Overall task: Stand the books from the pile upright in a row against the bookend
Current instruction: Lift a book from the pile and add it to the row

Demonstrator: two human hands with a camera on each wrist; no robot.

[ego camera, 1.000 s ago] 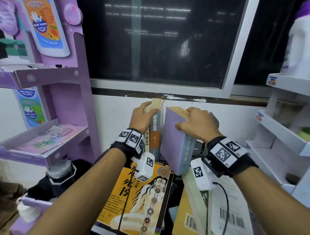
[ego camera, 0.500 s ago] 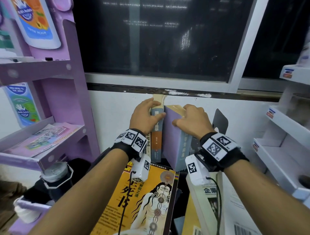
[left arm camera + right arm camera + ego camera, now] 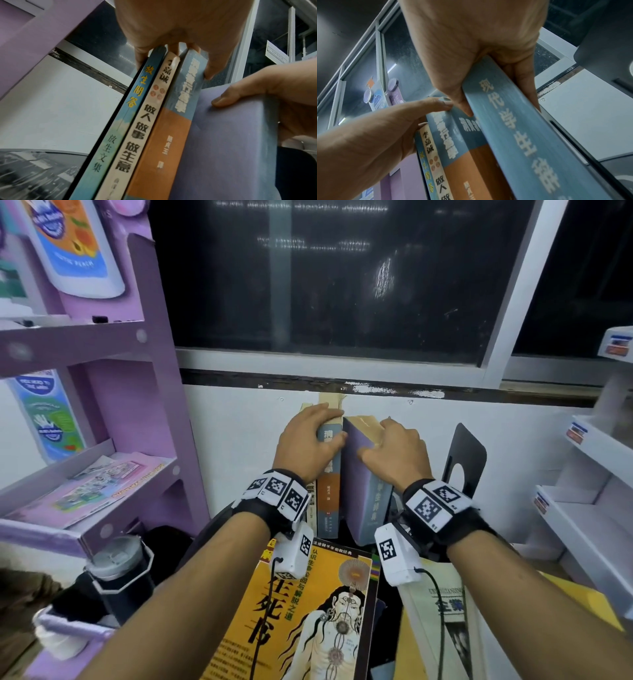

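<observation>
A dark surface (image 3: 388, 607) at lower centre carries flat books: a yellow book (image 3: 308, 618) and a pale book (image 3: 445, 621). Upright books (image 3: 329, 501) stand behind them, with a black bookend (image 3: 462, 460) at centre right.

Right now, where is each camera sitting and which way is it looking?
Head: on the person's head, looking forward and down at the standing books; shows both forearms, the left hand and the right hand.
Left wrist: under the left hand, looking up along three thin book spines; the right hand's thumb presses the purple book.
Right wrist: under the right hand, looking up along the purple book's blue spine; the left hand shows too.
All three share the orange-and-blue book.
</observation>
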